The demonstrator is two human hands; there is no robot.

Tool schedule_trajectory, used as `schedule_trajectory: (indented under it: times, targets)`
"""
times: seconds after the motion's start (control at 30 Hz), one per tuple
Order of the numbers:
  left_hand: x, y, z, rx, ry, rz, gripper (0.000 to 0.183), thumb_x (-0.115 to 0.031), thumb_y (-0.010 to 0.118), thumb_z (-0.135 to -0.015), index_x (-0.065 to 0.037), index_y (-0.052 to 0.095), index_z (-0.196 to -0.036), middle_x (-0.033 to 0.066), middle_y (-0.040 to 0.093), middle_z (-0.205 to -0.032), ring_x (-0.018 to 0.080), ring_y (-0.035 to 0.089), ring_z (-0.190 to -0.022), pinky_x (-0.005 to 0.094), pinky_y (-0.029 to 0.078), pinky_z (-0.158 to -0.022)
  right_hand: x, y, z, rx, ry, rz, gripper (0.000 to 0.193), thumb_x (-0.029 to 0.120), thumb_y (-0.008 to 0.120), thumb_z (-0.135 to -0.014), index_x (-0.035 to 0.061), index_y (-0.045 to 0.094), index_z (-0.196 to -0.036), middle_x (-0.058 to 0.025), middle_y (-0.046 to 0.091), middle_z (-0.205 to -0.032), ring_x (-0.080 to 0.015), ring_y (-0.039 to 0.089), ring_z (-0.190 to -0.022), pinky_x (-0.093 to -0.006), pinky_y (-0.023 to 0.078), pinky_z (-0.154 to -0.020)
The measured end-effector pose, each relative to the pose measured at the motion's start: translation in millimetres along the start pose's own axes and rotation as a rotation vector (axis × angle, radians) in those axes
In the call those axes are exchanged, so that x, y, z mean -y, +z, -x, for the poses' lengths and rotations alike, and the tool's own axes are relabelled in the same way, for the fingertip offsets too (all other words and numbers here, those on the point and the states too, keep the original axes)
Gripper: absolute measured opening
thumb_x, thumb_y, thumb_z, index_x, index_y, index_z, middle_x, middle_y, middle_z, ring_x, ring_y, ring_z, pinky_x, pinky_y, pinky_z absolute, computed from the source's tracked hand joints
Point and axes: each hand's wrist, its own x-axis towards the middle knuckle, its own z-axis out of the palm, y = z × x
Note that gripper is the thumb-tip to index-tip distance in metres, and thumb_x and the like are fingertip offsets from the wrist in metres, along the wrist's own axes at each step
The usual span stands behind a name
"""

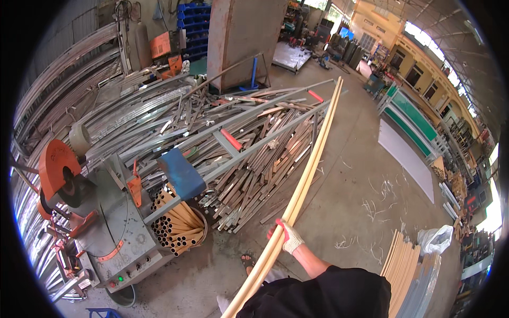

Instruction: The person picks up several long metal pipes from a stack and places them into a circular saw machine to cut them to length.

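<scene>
My right hand [290, 237], in a white work glove with red on the fingers, wraps round a pair of long, thin, pale-yellow tubes [313, 164]. The tubes slant from the lower edge, beside my black sleeve, up to the far middle of the floor. Their near ends run out of the picture. My left hand does not show. To the left, a round bin [199, 238] is full of short cut tubes of similar colour. Beside it stands a grey cut-off saw [114, 212] with an orange blade guard [58, 159].
A roller stand [254, 153] reaches out from the saw over a heap of metal offcuts [265, 169]. Bundled long tubes [400, 265] lie at the lower right by a white plastic bag [435, 239]. Green panels [411, 119] lean further right. A tall metal cabinet [244, 45] stands behind.
</scene>
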Motion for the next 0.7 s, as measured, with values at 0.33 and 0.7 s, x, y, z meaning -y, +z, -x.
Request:
schedule_trajectory:
  times: [0.33,0.7]
  targets:
    - [-104.5,-261.3,74.9,-0.626,0.89,-0.079,0.074,-0.044,0.063,-0.096,-0.004,0.03,-0.149,0.0145,0.058,-0.13,0.029,0.059,-0.119,0.0473,0.047,-0.106,51.4,168.0,-19.6,0.282,-0.343,0.125,0.064,0.064,0.064,-0.086,0.0051,0.061,-0.11,-0.0096,0.069,-0.092,-0.0253,0.066,-0.085,-0.0406,0.057,-0.081]
    - [-159.1,-291.6,-154.3,-0.419,0.409,0.906,0.044,-0.038,0.087,-0.075,-0.007,0.064,-0.095,0.0081,0.063,-0.08,0.0286,0.065,-0.077,0.0458,0.058,-0.075,19.6,232.2,-265.9,0.295,-0.239,0.335,0.06,0.058,0.065,-0.084,0.0107,0.063,-0.12,-0.0111,0.066,-0.115,-0.0304,0.063,-0.105,-0.0495,0.05,-0.096]
